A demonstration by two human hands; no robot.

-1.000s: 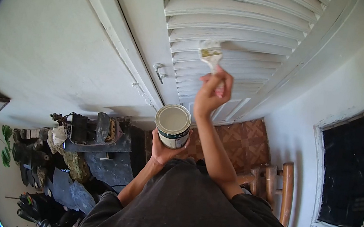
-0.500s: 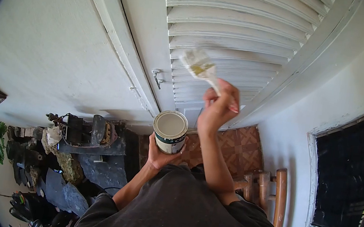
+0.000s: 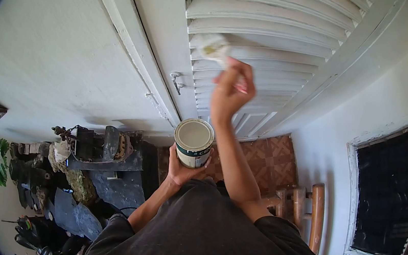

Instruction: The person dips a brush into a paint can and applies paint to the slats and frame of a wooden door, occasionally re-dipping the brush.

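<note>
Right fingers [image 3: 243, 69] clenched on blurred, partly hidden paintbrush [image 3: 214, 50], left fingers [image 3: 174, 155] grasping can [image 3: 193, 141]

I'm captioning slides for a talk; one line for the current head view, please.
Right hand holds a paintbrush at a louvered door while the left hand holds a paint can.
</note>
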